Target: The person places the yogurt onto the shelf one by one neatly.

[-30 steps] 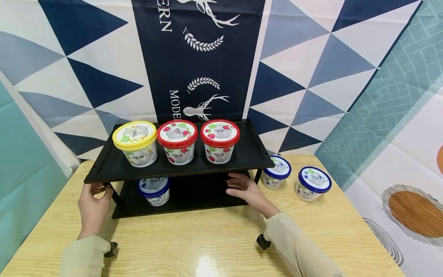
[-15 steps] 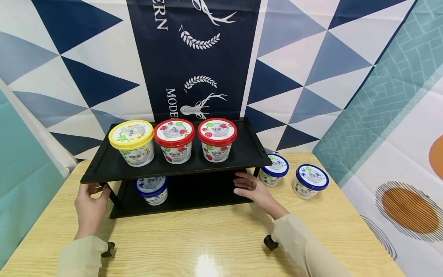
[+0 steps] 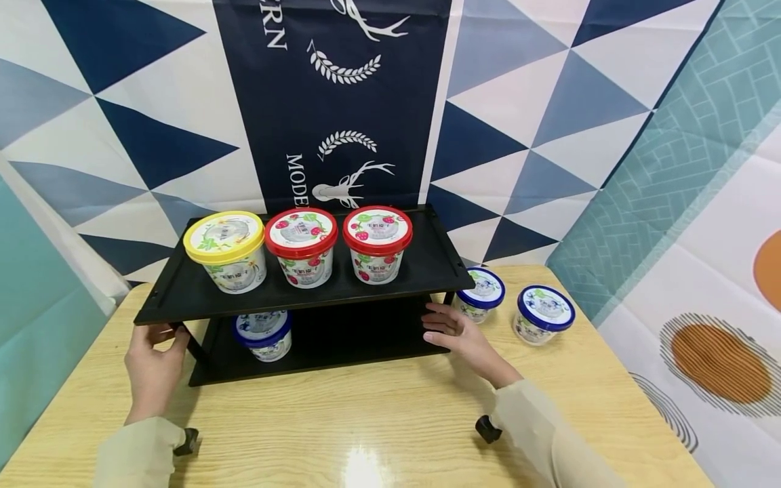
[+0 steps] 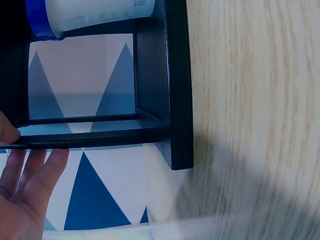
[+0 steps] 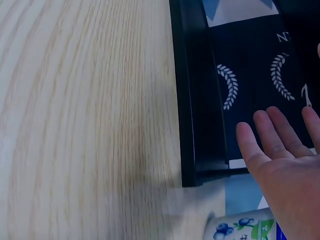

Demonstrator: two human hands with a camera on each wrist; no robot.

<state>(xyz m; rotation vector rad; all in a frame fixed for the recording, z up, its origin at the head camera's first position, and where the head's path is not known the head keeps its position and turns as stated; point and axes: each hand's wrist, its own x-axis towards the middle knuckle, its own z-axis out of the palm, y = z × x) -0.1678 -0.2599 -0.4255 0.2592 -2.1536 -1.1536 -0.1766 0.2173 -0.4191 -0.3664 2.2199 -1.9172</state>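
Observation:
A black two-tier shelf (image 3: 342, 288) stands on the wooden table. My left hand (image 3: 154, 369) holds its front left leg (image 4: 95, 138), thumb on one side and fingers on the other, as the left wrist view shows. My right hand (image 3: 466, 342) is at the shelf's right end, by the right leg, fingers extended and holding nothing; in the right wrist view the fingers (image 5: 272, 135) are spread apart. On the top tier are a yellow-lidded tub (image 3: 226, 251) and two red-lidded tubs (image 3: 302, 247), (image 3: 377, 244). A blue-lidded tub (image 3: 264, 335) sits on the lower tier at left.
Two more blue-lidded tubs (image 3: 481, 295), (image 3: 542, 314) stand on the table (image 3: 305, 427) to the right of the shelf. A patterned cloth backdrop (image 3: 342, 102) hangs behind, and more cloth (image 3: 689, 271) borders the right side.
My right hand has moved to the right, from inside the lower tier toward the right leg. The left hand keeps its hold on the left leg. The head view has shifted slightly.

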